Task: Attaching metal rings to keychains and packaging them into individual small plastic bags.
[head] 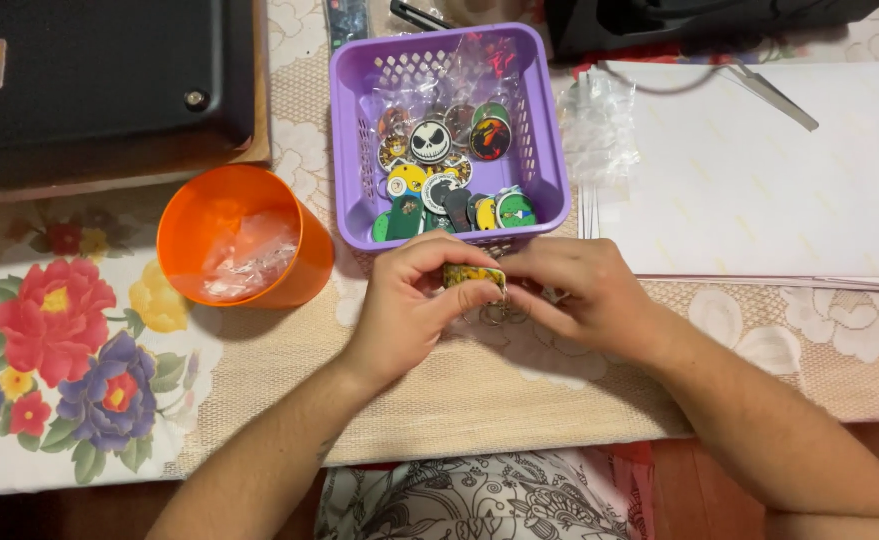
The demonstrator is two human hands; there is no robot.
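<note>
My left hand [410, 300] and my right hand [580, 290] meet over the table just in front of a purple basket [355, 150]. Between their fingertips they pinch a small yellow and green charm [475, 275], with a thin metal ring [495, 315] hanging just below it. The basket holds several round printed charms and small clear bags. Part of the charm is hidden by my fingers.
An orange cup [185, 235] with crumpled clear plastic inside stands left of the basket. A stack of white sheets [760, 180] with metal tweezers [775, 95] lies at the right. A black case [90, 80] sits at the top left. A floral cloth [60, 350] covers the left.
</note>
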